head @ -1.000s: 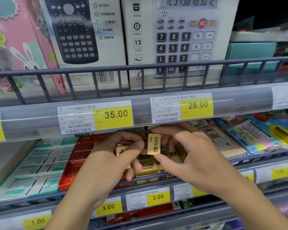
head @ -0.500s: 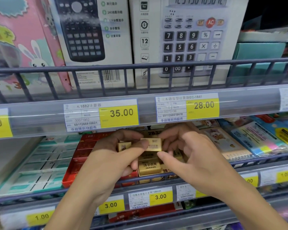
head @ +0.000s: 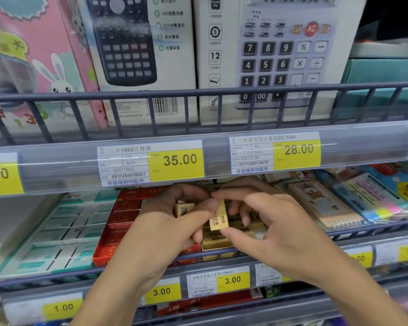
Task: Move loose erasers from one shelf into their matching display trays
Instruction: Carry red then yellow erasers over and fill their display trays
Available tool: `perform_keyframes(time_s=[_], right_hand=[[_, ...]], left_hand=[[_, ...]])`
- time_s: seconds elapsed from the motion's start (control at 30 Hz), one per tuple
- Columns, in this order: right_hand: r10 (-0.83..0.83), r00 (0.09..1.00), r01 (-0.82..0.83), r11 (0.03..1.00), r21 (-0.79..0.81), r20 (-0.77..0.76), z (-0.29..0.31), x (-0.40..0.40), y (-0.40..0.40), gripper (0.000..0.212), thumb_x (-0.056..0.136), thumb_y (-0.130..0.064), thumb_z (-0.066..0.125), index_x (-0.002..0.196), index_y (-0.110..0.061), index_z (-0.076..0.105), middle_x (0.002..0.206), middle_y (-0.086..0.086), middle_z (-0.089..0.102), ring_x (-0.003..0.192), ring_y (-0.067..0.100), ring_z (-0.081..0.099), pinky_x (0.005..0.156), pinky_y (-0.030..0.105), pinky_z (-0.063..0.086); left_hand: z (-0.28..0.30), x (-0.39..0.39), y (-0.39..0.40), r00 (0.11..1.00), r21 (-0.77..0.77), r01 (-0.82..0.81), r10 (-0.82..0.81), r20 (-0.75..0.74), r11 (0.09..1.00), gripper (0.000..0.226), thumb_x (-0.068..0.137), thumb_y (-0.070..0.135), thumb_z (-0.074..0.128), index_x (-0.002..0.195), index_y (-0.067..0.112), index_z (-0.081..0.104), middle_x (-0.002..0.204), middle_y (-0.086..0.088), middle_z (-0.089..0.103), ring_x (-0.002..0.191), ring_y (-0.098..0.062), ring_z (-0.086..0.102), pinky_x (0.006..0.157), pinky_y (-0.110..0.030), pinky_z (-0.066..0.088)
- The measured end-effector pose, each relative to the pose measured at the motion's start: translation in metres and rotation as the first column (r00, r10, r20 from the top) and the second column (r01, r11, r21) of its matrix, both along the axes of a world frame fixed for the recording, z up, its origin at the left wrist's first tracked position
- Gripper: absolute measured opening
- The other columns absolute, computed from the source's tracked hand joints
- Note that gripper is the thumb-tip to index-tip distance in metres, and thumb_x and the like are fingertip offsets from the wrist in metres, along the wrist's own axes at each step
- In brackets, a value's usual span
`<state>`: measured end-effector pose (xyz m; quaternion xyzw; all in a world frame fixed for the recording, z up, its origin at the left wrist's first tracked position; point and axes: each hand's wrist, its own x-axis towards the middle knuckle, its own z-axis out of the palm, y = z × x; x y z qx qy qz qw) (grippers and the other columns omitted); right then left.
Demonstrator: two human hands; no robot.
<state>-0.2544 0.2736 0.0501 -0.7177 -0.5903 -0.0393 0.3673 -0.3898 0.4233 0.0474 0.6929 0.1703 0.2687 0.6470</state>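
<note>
A small tan eraser point(head: 219, 217) is held upright between both hands over the middle shelf. My right hand point(head: 276, 227) pinches it top and bottom with forefinger and thumb. My left hand point(head: 160, 229) touches its left edge with the thumb and curls round another tan eraser point(head: 184, 208). Beneath them lies a yellow display tray point(head: 218, 243) with more tan erasers, mostly hidden by my fingers. A red display tray point(head: 123, 222) sits just left of it.
A teal-and-white tray point(head: 50, 234) fills the shelf's left part. Notebooks point(head: 325, 203) and coloured sticky-note packs point(head: 372, 198) lie to the right. A grey wire rail point(head: 222, 254) fronts the shelf. Boxed calculators point(head: 139, 55) stand on the shelf above, price labels point(head: 151, 161) below them.
The eraser between my hands has turned from lying sideways to standing upright and dropped slightly lower. Both hands stayed over the yellow tray.
</note>
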Motion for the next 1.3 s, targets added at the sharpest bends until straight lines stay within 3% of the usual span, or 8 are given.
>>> perform_keyframes(time_s=[0.1, 0.23, 0.37, 0.53, 0.67, 1.03, 1.17, 1.3], right_hand=[[-0.006, 0.998, 0.008, 1.0, 0.027, -0.069, 0.003, 0.003, -0.005, 0.028, 0.08, -0.052, 0.067, 0.098, -0.03, 0.07, 0.075, -0.012, 0.055, 0.074, 0.013, 0.056, 0.065, 0.022, 0.044], [-0.083, 0.987, 0.073, 0.994, -0.078, -0.138, 0.013, 0.018, -0.019, 0.035, 0.076, -0.059, 0.065, 0.097, -0.032, 0.072, 0.077, -0.005, 0.07, 0.073, 0.016, 0.065, 0.072, 0.042, 0.055], [-0.109, 0.98, 0.083, 0.985, -0.152, -0.167, 0.025, 0.037, -0.033, 0.026, 0.077, -0.045, 0.075, 0.099, -0.053, 0.066, 0.084, -0.014, 0.071, 0.074, 0.007, 0.066, 0.066, 0.024, 0.05], [-0.136, 0.989, 0.106, 0.92, -0.377, -0.054, 0.032, 0.053, -0.04, 0.026, 0.065, -0.066, 0.07, 0.09, -0.059, 0.068, 0.099, -0.029, 0.069, 0.091, -0.007, 0.064, 0.08, 0.016, 0.049], [-0.082, 0.997, 0.076, 0.879, -0.472, 0.006, 0.03, 0.06, -0.033, 0.012, 0.076, -0.049, 0.079, 0.087, -0.049, 0.073, 0.105, -0.049, 0.056, 0.1, -0.024, 0.051, 0.079, -0.003, 0.036], [-0.048, 0.989, 0.129, 0.759, -0.638, 0.143, 0.04, 0.066, -0.01, 0.006, 0.082, -0.048, 0.072, 0.088, -0.048, 0.069, 0.101, -0.033, 0.064, 0.091, -0.009, 0.06, 0.086, 0.02, 0.05], [-0.065, 0.997, 0.08, 0.769, -0.634, 0.048, 0.038, 0.065, -0.007, 0.01, 0.081, -0.044, 0.076, 0.088, -0.047, 0.069, 0.087, -0.037, 0.064, 0.08, -0.013, 0.06, 0.07, 0.007, 0.047], [-0.085, 0.996, 0.042, 0.774, -0.631, -0.039, 0.039, 0.066, -0.004, 0.018, 0.081, -0.035, 0.079, 0.093, -0.045, 0.07, 0.084, -0.034, 0.064, 0.078, -0.007, 0.062, 0.072, 0.013, 0.05]], left_hand=[[-0.003, 0.001, 0.004, 1.0, 0.0, -0.009, 0.009, -0.011, 1.0, 0.003, 0.087, 0.037, 0.074, 0.087, 0.034, 0.074, 0.056, 0.0, 0.055, 0.055, -0.01, 0.05, 0.056, -0.021, 0.046], [-0.007, 0.004, 0.009, 1.0, -0.026, -0.015, 0.015, -0.005, 1.0, 0.012, 0.091, 0.022, 0.07, 0.084, 0.033, 0.071, 0.061, 0.003, 0.058, 0.053, -0.007, 0.052, 0.05, -0.016, 0.043], [-0.01, 0.007, 0.012, 0.999, -0.086, -0.014, 0.016, 0.027, 0.996, 0.031, 0.073, 0.022, 0.057, 0.104, 0.02, 0.063, 0.065, 0.007, 0.064, 0.061, -0.009, 0.059, 0.05, -0.019, 0.044], [-0.014, 0.008, 0.016, 1.0, -0.075, -0.004, 0.005, 0.015, 0.997, 0.034, 0.075, 0.023, 0.057, 0.109, 0.022, 0.058, 0.07, 0.003, 0.071, 0.062, -0.016, 0.054, 0.064, -0.034, 0.042], [-0.015, 0.009, 0.016, 1.0, -0.084, -0.008, 0.009, 0.007, 0.996, 0.031, 0.076, 0.025, 0.059, 0.106, 0.028, 0.06, 0.072, 0.001, 0.072, 0.061, -0.017, 0.053, 0.064, -0.034, 0.043], [-0.015, 0.008, 0.016, 1.0, -0.102, 0.007, -0.005, 0.02, 0.995, 0.024, 0.075, 0.024, 0.058, 0.088, 0.041, 0.067, 0.07, 0.004, 0.071, 0.063, -0.018, 0.054, 0.062, -0.033, 0.043], [-0.014, 0.008, 0.016, 1.0, -0.093, -0.003, 0.004, 0.006, 0.996, 0.026, 0.075, 0.025, 0.059, 0.096, 0.038, 0.066, 0.07, 0.004, 0.072, 0.063, -0.016, 0.055, 0.063, -0.034, 0.044], [-0.013, 0.008, 0.015, 1.0, -0.072, -0.006, 0.005, -0.009, 0.997, 0.031, 0.076, 0.026, 0.058, 0.107, 0.029, 0.061, 0.069, 0.004, 0.071, 0.063, -0.017, 0.055, 0.065, -0.035, 0.044]])
